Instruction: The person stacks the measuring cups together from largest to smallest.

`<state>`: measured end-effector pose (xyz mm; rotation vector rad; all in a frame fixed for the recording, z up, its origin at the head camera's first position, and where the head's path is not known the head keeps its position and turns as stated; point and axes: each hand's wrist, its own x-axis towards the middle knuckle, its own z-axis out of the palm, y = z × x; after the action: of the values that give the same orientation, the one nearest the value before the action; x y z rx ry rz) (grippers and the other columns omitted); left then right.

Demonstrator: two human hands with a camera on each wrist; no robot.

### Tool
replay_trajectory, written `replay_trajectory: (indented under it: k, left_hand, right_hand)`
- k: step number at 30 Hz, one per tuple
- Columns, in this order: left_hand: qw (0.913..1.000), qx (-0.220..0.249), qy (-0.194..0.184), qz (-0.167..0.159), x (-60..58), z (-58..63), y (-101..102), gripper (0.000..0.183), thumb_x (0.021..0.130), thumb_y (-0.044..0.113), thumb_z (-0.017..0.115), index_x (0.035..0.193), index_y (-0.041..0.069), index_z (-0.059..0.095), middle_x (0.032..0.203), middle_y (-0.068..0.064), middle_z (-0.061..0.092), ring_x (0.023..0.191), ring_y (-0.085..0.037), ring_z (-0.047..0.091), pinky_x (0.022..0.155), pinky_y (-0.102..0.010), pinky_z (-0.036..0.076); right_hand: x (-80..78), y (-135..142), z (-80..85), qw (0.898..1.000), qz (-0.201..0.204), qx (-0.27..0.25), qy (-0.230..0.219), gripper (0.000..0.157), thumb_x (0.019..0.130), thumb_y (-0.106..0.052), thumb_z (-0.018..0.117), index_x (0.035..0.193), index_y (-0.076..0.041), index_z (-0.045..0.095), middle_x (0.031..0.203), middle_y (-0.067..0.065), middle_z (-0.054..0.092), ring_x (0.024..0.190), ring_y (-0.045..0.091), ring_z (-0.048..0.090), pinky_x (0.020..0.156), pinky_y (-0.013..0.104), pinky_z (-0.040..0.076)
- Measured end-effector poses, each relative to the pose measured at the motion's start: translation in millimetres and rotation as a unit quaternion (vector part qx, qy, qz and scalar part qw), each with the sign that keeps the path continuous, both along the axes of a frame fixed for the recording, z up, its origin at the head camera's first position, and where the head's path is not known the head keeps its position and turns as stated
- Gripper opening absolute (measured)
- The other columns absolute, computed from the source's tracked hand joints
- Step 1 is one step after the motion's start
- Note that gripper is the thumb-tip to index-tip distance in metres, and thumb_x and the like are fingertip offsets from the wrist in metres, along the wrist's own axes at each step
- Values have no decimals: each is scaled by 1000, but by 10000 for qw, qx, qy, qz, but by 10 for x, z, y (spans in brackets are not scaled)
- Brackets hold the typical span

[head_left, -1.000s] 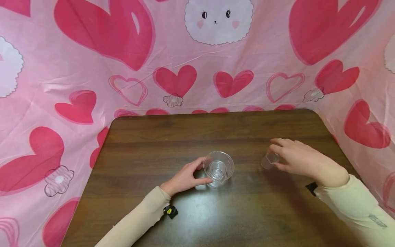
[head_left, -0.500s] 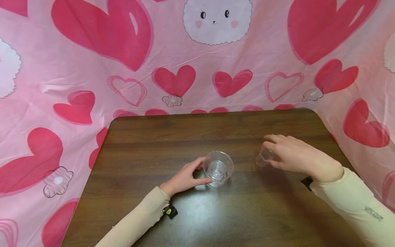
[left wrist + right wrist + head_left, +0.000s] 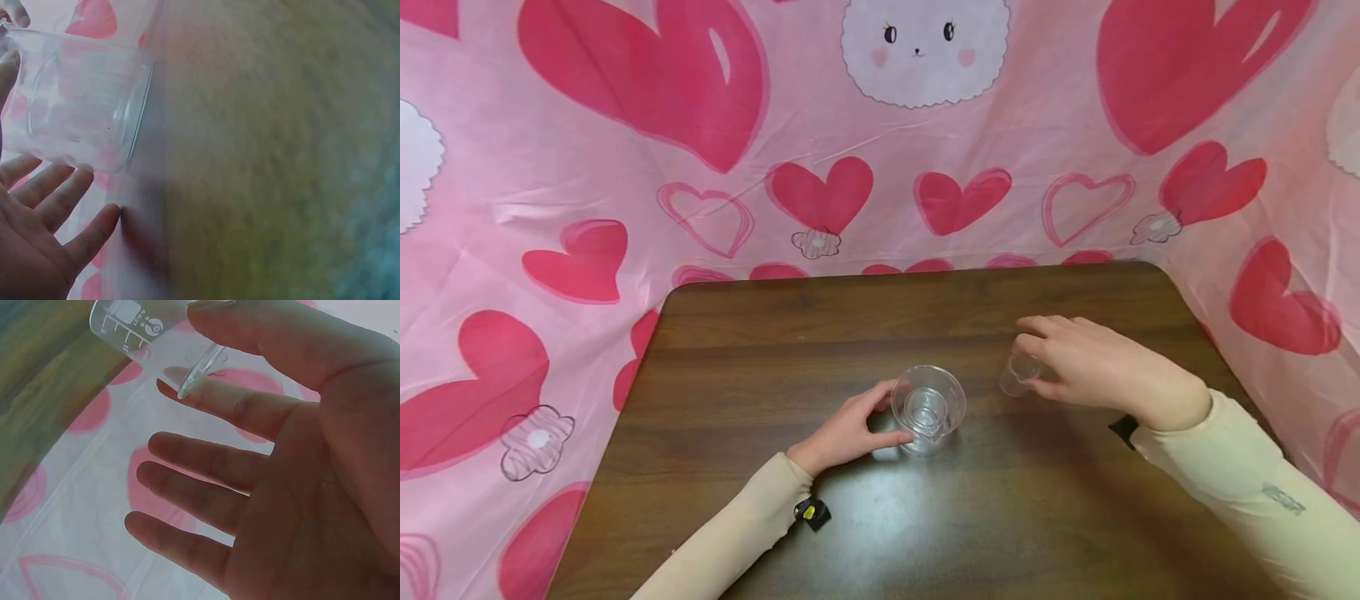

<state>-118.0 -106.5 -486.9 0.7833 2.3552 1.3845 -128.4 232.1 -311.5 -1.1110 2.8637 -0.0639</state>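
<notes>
A large clear glass beaker [image 3: 957,392] stands upright on the table, with a smaller beaker [image 3: 925,410] nested inside it. My left hand [image 3: 850,429] holds the large beaker from its left side, thumb in front and fingers behind. In the left wrist view, several fingertips meet the wall of that beaker [image 3: 87,94]. To the right, my right hand [image 3: 1093,362] pinches a small beaker [image 3: 1017,382] by the rim between thumb and index finger, apparently just above the table. White graduation marks show on this small beaker [image 3: 134,331] in the right wrist view; the other fingers are extended.
The dark wooden table [image 3: 850,333] has rounded far corners. A pink cloth [image 3: 887,133] printed with hearts hangs behind it and along both sides. Black straps are on both wrists.
My right hand has moved left with the small beaker, closer to the large one. The left hand and the nested beakers have stayed in place; the head view has shifted slightly.
</notes>
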Motion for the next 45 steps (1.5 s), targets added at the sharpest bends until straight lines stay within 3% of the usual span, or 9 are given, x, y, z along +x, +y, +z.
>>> replay_trajectory:
  k: [19,33,45]
  left_hand:
    - [9996,66,257,-63,-10,-10,13,71,90,36,84,151,22,50,148,2,60,129,-13,62,111,-39,47]
    - [9999,-9,99,-84,-14,10,8,71,91,40,83,152,29,48,149,9,57,132,-8,58,113,-39,45]
    - [9999,-3,63,-93,-10,17,0,72,91,40,82,153,30,47,150,9,57,133,-8,57,113,-38,46]
  right_hand:
    - [-55,-393,243,9992,375,-10,156,30,84,-18,85,108,-12,67,135,24,62,118,43,64,94,60,53]
    - [-34,-615,254,9979,606,-47,224,29,85,-19,84,109,-12,69,133,23,63,118,42,64,97,59,53]
    - [-51,-769,153,9964,836,88,129,36,84,-21,87,113,-11,69,134,21,63,121,39,64,100,56,52]
